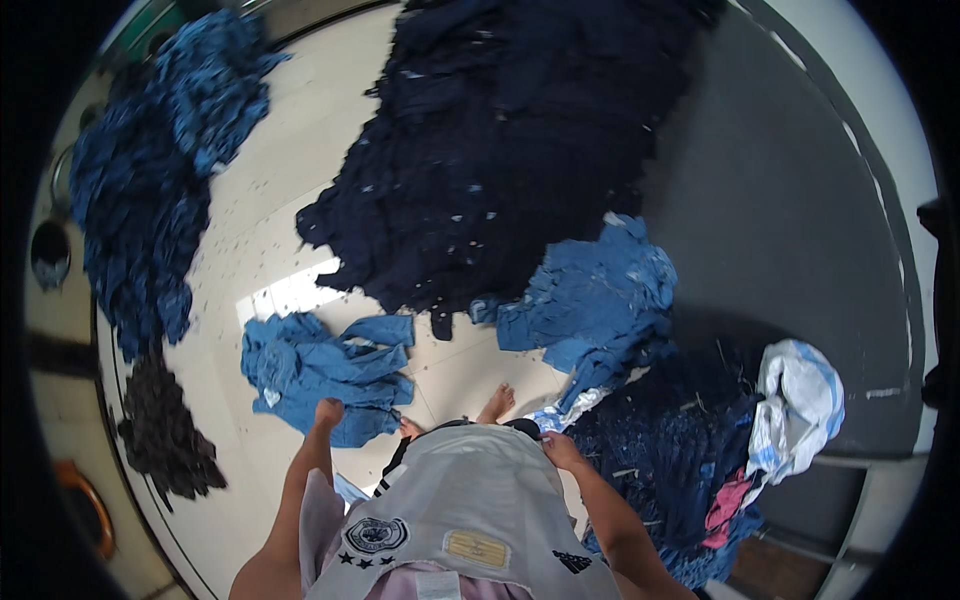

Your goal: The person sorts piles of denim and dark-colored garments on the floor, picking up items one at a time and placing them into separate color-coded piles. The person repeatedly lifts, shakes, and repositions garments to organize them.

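My left hand [328, 411] hangs curled into a fist just above a small heap of mid-blue denim pieces [325, 368] on the tiled floor, with nothing visible in it. At my waist, my right hand [562, 450] is closed on the end of a pale blue and white denim piece [572, 405]. That piece trails up toward a mid-blue denim heap [595, 305]. My bare feet [497, 402] stand on the tiles between the two heaps. I wear a grey shirt [470, 500].
A big dark navy fabric pile [500, 140] fills the floor ahead. Blue piles [150, 190] and a black heap [165, 430] lie left. At right are a dark blue pile [660, 450], a white sack [795, 410], pink cloth [728, 500] and a grey mat [780, 200].
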